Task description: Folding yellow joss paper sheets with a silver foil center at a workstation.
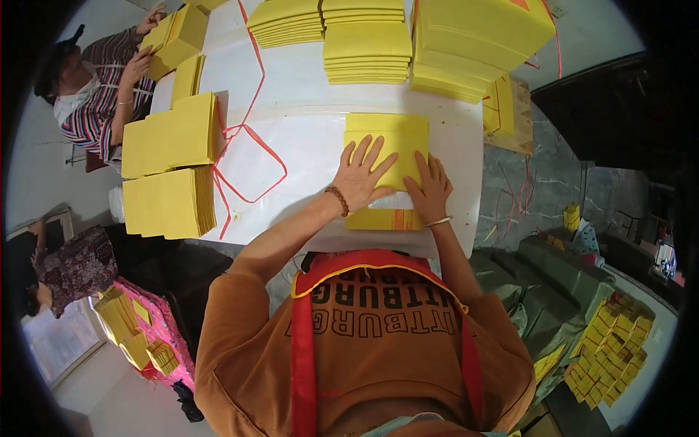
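Note:
A yellow folded paper sheet or thin stack [386, 125] lies on the white-covered table in front of me. My left hand [357, 177] rests flat on it with spread fingers. At its right edge is my right hand [431, 191], the thumb on the paper and the other fingers along the side, apart from each other. Just below my hands, a pale shiny strip shows, then a yellow band [371, 220] with orange markings at its right end. I cannot tell whether the yellow parts are one piece.
Yellow paper stacks stand at the left [169, 142], back [367, 51] and back right [473, 36]. Red strapping [263, 156] loops across the table [291, 95]. Another person [109, 87] handles a yellow bundle at the far left. Many tied bundles [610, 349] are piled at lower right.

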`<state>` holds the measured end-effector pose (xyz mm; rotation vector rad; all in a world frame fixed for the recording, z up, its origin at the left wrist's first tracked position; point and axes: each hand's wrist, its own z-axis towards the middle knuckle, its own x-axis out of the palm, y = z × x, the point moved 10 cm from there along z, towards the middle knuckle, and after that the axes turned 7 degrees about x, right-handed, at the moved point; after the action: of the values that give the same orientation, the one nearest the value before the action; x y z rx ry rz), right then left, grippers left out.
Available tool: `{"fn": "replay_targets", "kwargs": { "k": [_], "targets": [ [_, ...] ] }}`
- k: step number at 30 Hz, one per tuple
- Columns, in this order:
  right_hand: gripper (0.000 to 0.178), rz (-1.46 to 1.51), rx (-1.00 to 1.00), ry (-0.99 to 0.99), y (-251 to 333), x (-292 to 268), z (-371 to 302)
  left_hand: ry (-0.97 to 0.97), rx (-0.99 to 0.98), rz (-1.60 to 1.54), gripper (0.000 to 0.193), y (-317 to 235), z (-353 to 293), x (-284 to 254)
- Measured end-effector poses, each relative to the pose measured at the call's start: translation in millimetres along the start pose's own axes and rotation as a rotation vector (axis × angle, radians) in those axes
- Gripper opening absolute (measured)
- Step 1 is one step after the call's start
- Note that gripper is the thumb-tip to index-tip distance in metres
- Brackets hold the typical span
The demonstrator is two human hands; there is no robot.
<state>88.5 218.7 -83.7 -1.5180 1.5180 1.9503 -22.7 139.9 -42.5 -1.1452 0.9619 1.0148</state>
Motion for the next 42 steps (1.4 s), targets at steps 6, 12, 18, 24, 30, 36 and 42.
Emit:
{"fn": "replay_targets", "kwargs": {
  "k": [6,12,18,24,30,36,42],
  "targets": [
    [0.048,-0.154,-0.02,-0.002,1,0,6,0.046,-0.006,0.046,0.068,3,3,-2],
    [0.049,-0.039,0.009,0.073,-3,6,4,0.026,0.066,0.143,0.066,-9,4,-6],
    [0.052,-0.07,0.102,0.179,-18,17,5,-0.171,0.297,0.435,0.043,-47,2,-11],
    [0.052,0.373,0.237,0.036,-54,8,14,-0.067,0.036,-0.266,0.028,32,14,-31],
    [0.049,0.24,0.18,0.028,-41,10,14,-0.56,-0.217,-0.179,0.033,139,30,-172],
    [0.045,0.054,0.123,-0.015,-38,15,10,-0.349,0.065,0.389,0.036,157,130,-128],
    [0.046,0.076,0.123,0.01,-32,11,9,-0.151,0.05,0.416,0.033,172,151,-68]
  ]
}}
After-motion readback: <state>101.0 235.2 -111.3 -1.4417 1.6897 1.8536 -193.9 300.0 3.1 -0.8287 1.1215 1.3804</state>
